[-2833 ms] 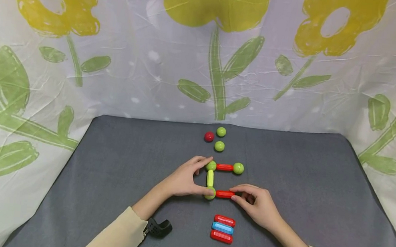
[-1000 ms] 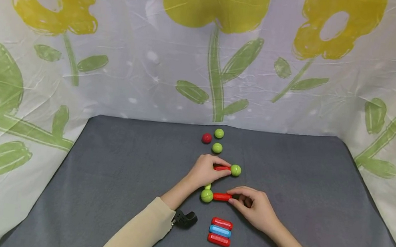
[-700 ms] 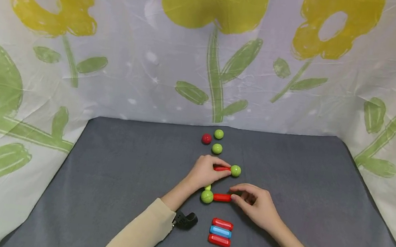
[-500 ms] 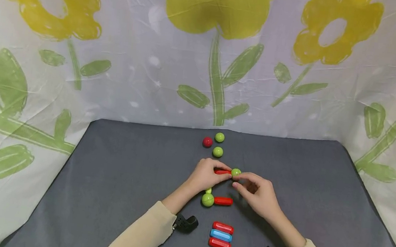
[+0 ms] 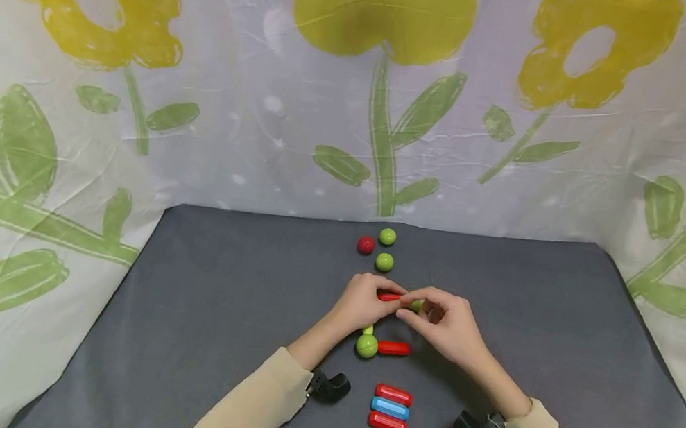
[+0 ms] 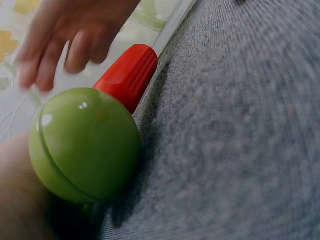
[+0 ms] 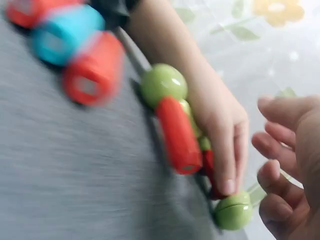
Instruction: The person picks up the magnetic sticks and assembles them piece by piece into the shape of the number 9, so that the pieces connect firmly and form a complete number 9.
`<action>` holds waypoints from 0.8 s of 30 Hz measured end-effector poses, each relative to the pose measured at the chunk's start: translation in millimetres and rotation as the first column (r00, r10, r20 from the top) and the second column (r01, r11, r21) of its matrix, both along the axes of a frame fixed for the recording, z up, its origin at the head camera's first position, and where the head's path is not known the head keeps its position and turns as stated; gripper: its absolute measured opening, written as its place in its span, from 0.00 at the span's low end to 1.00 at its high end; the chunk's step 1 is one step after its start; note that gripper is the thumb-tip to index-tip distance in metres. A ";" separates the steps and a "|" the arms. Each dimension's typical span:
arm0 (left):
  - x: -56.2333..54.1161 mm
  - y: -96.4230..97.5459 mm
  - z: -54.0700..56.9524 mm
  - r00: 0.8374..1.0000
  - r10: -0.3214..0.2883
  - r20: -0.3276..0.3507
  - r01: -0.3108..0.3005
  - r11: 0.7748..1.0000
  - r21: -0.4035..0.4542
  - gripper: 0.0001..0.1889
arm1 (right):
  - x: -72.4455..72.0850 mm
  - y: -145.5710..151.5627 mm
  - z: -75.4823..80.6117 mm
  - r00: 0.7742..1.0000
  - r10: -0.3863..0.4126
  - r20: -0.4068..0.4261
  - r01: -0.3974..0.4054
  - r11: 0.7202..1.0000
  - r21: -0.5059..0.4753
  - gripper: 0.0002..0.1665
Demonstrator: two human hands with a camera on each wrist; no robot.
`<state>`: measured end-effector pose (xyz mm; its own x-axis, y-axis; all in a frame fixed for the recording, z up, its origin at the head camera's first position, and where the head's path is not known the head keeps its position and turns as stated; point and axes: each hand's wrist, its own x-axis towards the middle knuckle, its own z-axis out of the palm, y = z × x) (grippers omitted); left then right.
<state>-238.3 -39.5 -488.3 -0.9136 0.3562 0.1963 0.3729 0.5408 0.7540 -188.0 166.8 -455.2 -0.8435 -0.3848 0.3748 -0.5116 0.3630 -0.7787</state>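
My left hand pinches the upper red magnetic rod, which has a green ball at its right end. My right hand is over that ball, its bent thumb and fingers apart around it; the right wrist view shows a gap between these fingers and the ball. A yellow-green rod runs from under my left hand to the lower green ball. From that ball the lower red rod points right, its far end free. My left hand hides the upper left corner.
Two loose green balls and a red ball lie farther back. Nearer the front, a blue rod lies between two red rods. Grey cloth covers the table, with a flowered curtain behind.
My left hand has shifted from the two left balls to the upper red rod. My right hand has let go of the lower red rod and moved back to the upper right ball.
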 end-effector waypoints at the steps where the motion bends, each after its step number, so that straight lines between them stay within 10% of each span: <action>1: 0.1 0.8 -0.2 1.000 0.000 0.004 0.000 1.000 0.002 0.11 | 7.2 2.7 -2.2 0.999 0.039 0.012 -0.039 0.999 -0.012 0.10; 9: 0.8 2.2 0.2 1.000 0.014 0.007 -0.014 0.999 0.030 0.10 | 54.1 21.3 -21.9 0.939 0.327 0.107 -0.321 0.945 -0.066 0.11; 24: 1.7 2.2 1.8 0.999 0.018 0.026 -0.019 0.999 0.028 0.10 | 63.1 17.7 -28.4 0.945 0.327 0.015 -0.328 0.943 0.064 0.10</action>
